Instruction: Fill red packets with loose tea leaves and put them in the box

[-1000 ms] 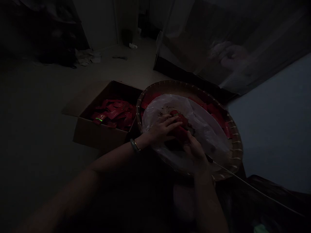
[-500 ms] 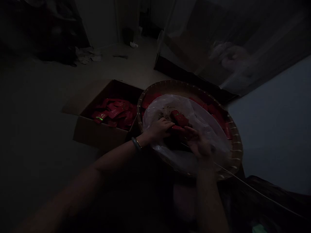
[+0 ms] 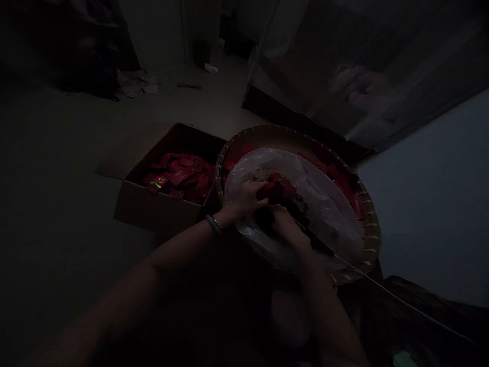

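Observation:
In the dim head view, my left hand point(image 3: 248, 198), a bangle on its wrist, is closed on the near left edge of a red packet point(image 3: 280, 188). My right hand point(image 3: 286, 225) is just below the packet, its fingers bent and pressed together; what they hold, if anything, is hidden. Both hands are over a clear plastic sheet point(image 3: 324, 191) lying in a round woven bamboo tray point(image 3: 372, 224). Close to my right hand is a dark object point(image 3: 319, 243) with a thin cord; its kind is too dark to tell. Dark crumbs are scattered on the sheet.
Left of the tray, an open cardboard box point(image 3: 153, 209) holds many red packets point(image 3: 183, 173). More red packets point(image 3: 338, 178) lie along the tray's far right side. The cord point(image 3: 401, 303) runs off to the lower right. A large plastic-covered thing point(image 3: 305, 76) stands behind.
My right hand has moved left and turned from palm up with spread fingers to bent fingers beside my left hand. My left hand has shifted slightly onto the red packet.

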`<action>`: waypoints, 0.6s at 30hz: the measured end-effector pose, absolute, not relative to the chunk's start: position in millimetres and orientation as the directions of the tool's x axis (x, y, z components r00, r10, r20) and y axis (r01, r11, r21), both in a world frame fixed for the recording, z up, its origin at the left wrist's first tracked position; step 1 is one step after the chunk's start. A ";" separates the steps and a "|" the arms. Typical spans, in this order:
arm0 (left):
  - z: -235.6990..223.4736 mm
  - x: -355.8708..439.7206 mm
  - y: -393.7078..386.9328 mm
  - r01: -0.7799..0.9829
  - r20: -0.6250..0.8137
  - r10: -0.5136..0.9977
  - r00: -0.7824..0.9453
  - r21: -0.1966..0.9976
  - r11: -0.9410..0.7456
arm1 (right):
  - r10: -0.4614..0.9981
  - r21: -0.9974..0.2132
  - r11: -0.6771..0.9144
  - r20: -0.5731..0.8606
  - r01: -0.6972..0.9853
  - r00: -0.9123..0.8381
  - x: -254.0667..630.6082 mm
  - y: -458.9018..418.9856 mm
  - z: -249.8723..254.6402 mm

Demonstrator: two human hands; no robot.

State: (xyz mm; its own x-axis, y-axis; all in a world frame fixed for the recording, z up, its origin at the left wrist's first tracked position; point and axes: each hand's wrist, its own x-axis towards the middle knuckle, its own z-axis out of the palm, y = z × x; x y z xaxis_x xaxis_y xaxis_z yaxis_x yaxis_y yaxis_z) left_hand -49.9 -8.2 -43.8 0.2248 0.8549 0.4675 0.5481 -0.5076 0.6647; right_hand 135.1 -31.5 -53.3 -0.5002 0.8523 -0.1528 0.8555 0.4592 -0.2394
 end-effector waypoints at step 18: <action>-41.1 -51.0 -10.3 0.511 0.470 0.854 0.224 0.689 -0.513 | 0.758 -0.477 0.512 -0.139 0.714 -0.637 117.3 -25.8 -44.0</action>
State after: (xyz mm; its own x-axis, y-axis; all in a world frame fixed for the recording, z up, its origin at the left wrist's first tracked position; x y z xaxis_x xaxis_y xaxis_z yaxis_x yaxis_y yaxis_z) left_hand -51.0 -10.3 -41.1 0.2237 0.8539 0.4699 0.5115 -0.5133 0.6892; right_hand 117.3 -25.8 -44.0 -0.6370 0.7582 -0.1388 0.7139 0.5124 -0.4774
